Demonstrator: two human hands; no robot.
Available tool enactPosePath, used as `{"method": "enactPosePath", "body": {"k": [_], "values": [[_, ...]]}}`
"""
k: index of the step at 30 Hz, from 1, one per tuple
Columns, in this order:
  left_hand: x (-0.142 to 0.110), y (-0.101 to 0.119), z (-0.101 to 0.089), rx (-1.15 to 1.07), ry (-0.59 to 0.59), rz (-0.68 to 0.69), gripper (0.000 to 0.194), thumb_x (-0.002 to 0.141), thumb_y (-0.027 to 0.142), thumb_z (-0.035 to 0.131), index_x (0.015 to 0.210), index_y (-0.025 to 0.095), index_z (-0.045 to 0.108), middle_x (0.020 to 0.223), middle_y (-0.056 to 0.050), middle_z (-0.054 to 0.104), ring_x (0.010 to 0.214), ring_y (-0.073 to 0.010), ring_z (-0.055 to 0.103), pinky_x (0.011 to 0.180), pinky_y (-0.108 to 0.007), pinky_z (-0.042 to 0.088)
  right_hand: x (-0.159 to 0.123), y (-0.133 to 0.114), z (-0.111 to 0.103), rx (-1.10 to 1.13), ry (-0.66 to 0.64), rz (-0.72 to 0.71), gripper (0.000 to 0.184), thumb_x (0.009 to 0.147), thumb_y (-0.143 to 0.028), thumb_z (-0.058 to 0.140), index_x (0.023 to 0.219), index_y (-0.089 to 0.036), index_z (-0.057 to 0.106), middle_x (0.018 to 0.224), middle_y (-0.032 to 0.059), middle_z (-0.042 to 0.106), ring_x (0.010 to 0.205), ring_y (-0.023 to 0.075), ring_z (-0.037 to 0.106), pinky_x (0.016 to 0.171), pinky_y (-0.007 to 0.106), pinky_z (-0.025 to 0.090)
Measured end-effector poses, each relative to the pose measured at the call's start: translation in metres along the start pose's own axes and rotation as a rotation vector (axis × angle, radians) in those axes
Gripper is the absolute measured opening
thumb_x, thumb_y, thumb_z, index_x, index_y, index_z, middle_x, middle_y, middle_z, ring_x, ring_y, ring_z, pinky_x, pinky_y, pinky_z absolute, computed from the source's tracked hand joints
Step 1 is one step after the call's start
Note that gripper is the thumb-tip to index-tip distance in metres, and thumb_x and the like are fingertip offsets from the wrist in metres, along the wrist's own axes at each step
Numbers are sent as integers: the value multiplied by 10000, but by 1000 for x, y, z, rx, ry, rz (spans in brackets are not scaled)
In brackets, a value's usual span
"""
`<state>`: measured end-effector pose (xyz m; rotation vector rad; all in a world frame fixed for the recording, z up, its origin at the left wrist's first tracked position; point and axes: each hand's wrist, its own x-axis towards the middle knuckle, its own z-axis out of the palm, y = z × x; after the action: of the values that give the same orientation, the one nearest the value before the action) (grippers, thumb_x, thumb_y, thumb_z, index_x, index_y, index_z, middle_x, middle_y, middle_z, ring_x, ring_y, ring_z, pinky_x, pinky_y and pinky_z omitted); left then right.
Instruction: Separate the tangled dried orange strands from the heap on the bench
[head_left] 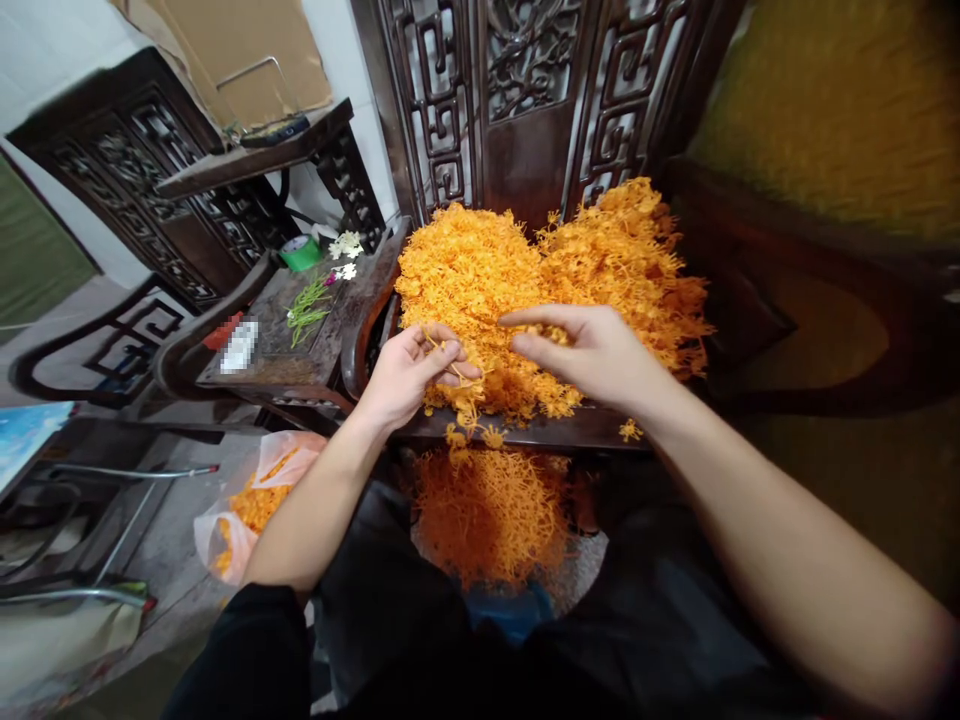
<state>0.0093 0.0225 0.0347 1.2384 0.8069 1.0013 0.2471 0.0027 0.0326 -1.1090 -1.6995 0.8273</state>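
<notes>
Currently, seen from the head, the two hands are apart from each other above the front edge of a dark wooden chair seat (540, 428). On that seat an orange heap (472, 265) of small branching pieces rises in two mounds against the carved chair back (525, 165). The left hand (405, 375) has its thumb and fingertips brought together on a thin orange strand (433, 343), with a few more pieces dangling just below. The right hand (600, 350) reaches over the heap with thumb and forefinger parted; whether the orange bits behind them are held, I cannot tell. Below the seat, between the person's legs, is a tangled orange mass (495, 510), with something blue (514, 608) under it. Leftward, a side table (274, 365) carries a green tape roll (301, 252), white flowers (346, 245) and green stems (306, 312). On the floor, beside the left forearm, a pinkish plastic bag (238, 553) contains more orange pieces.
</notes>
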Motion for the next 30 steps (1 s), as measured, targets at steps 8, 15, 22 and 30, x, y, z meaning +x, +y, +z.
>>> {"method": "enactPosePath", "body": {"k": [8,15,22,30], "values": [[-2,3,-3,-82,14,-80,473,735,419,926,981,169,609,918,-17,710,808,-154,753,627,-244,635,5,3,19,-123,-147,-71,301,966,-460,646,861,-189,723,782,24,719,712,166,618,684,320,445],[-11,5,-6,302,-93,-147,340,721,309,929,858,146,664,708,5,683,550,-85,619,536,-204,513,9,7,29,-136,-57,0,419,938,-600,647,830,-196,675,735,21,668,667,171,543,643,330,397],[-9,5,-12,169,23,-137,334,704,309,923,819,142,658,735,-30,719,610,-123,679,583,-242,565,6,-5,26,-203,172,-220,364,969,-571,654,881,-224,722,819,60,690,748,202,604,721,366,461],[-13,-3,-4,45,136,-45,373,655,299,926,796,167,607,704,14,666,560,-101,618,520,-226,505,-1,1,47,-499,-16,-628,273,1056,-402,561,1011,-223,762,782,47,637,668,156,557,598,314,412]]}}
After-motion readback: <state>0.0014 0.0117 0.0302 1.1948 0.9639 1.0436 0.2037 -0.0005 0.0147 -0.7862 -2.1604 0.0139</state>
